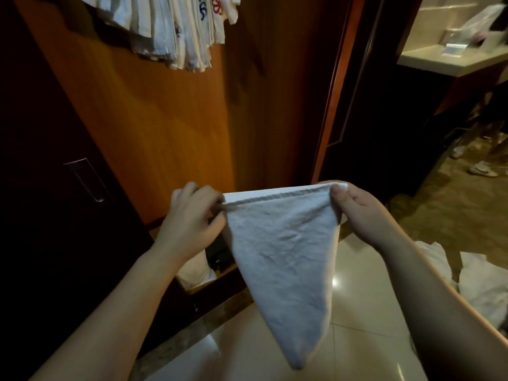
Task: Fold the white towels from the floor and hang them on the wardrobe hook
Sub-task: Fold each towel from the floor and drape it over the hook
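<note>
Both forearms reach forward, holding a white towel [280, 259] stretched between them so it hangs as a downward-pointing triangle above the glossy floor [357, 312]. Left hand [192, 218] pinches its left corner, right hand [365, 213] its right. Upper left, folded white towels [170, 28] hang against the wooden wardrobe panel [165, 119]. Far right, loose white towels [483, 281] lie on the floor.
</note>
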